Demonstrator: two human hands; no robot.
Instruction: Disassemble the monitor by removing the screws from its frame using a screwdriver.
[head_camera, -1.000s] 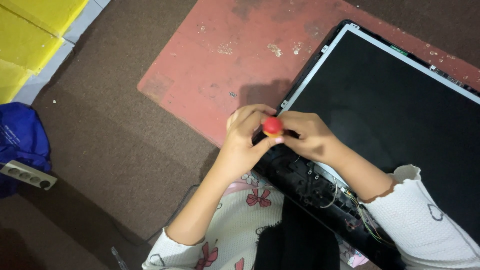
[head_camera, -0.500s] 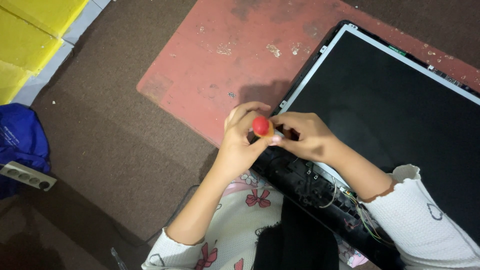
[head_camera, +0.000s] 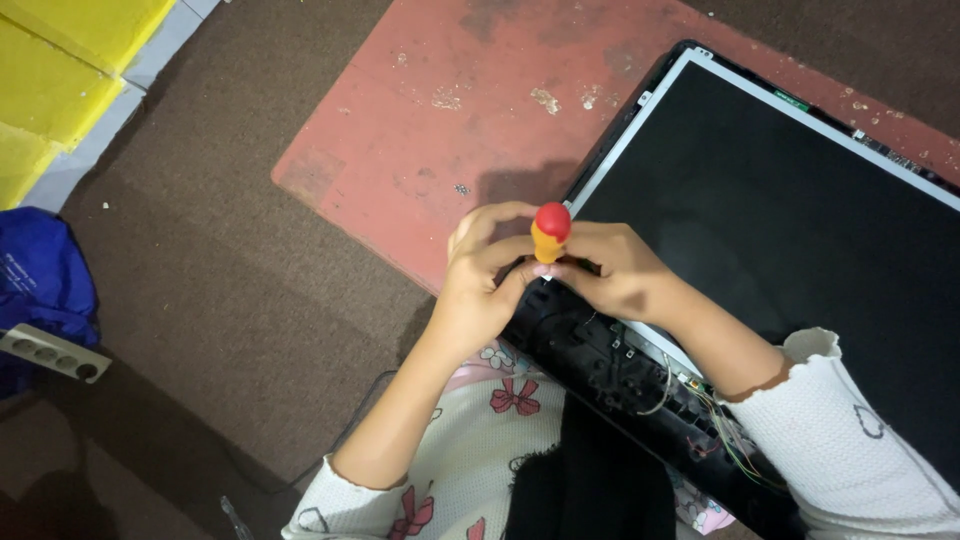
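A screwdriver (head_camera: 549, 234) with a yellow handle and red cap stands nearly upright at the near corner of a flat screen panel (head_camera: 780, 230). My left hand (head_camera: 482, 275) wraps around the lower handle from the left. My right hand (head_camera: 612, 270) grips it from the right, fingers meeting the left hand's. The tip is hidden between my hands, over the panel's black lower bezel (head_camera: 590, 355), where a circuit strip and thin coloured wires (head_camera: 725, 435) are exposed.
The panel lies on a worn red mat (head_camera: 440, 130) over brown carpet (head_camera: 210, 290). A blue bag (head_camera: 40, 280) and a white power strip (head_camera: 55, 352) sit at the left edge. Yellow boards (head_camera: 60, 70) fill the top left corner.
The screwdriver's red cap has tilted slightly, first left then back upright. Both hands stay clasped on it at the same corner of the panel.
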